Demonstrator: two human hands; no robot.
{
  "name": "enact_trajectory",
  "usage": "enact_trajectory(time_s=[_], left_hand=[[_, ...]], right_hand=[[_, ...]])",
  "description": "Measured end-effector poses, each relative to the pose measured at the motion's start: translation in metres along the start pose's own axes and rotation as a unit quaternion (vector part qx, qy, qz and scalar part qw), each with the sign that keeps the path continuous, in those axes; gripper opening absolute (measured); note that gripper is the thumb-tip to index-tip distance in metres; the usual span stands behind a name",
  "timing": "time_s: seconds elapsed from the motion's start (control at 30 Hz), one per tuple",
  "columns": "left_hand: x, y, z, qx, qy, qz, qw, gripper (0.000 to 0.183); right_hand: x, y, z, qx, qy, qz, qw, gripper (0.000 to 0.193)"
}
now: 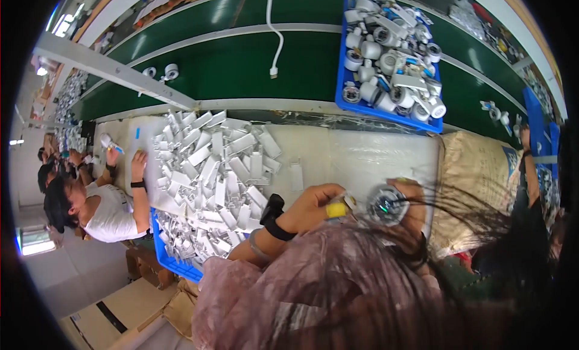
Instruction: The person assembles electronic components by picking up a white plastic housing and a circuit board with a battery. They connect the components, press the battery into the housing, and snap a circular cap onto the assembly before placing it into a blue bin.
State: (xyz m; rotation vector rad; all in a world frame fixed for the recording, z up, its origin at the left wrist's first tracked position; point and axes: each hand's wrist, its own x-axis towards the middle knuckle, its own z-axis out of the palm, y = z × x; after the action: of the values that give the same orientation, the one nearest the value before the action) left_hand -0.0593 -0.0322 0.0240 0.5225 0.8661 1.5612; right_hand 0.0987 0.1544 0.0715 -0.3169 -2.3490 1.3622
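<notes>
Over the light tabletop, my right hand (414, 208) is closed around a round white device (387, 205) whose shiny, ringed face is turned up. Strands of hair blur part of it. Just left of the device, my left hand (310, 206) has its fingers bent together, with a yellow band or wrap (336, 210) at the tips. Something small and pale sits at those fingertips, but its kind cannot be made out. A black strap with a dark block is on my left wrist. Left of that hand lies a big heap of white plastic casings (217, 169), with a single casing (297, 176) apart from it.
A blue tray (341, 78) full of round white devices stands on the green conveyor (307, 54). A white cable (276, 42) hangs above. Another blue tray (184, 270) holds casings at the table's near edge. A brown sack (476, 181) is at right. Co-workers sit at left; another's arm reaches in at right.
</notes>
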Motion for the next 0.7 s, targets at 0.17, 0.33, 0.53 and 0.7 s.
enact_trajectory(time_s=[0.17, 0.33, 0.53, 0.7], left_hand=[[0.003, -0.017, -0.018, 0.055, 0.110, -0.057, 0.991, 0.021], [0.003, -0.031, -0.027, 0.066, 0.114, -0.061, 0.989, 0.020], [0.003, -0.038, -0.029, 0.065, 0.118, -0.058, 0.989, 0.019], [0.006, -0.036, -0.032, 0.042, 0.110, -0.085, 0.989, 0.020]], right_hand=[[0.015, 0.040, 0.022, -0.044, 0.001, -0.064, 0.997, 0.069], [0.010, 0.051, 0.027, -0.049, 0.004, -0.049, 0.998, 0.068], [0.007, 0.058, 0.030, -0.039, -0.001, -0.031, 0.999, 0.067], [0.008, 0.064, 0.031, -0.023, -0.006, -0.014, 1.000, 0.066]])
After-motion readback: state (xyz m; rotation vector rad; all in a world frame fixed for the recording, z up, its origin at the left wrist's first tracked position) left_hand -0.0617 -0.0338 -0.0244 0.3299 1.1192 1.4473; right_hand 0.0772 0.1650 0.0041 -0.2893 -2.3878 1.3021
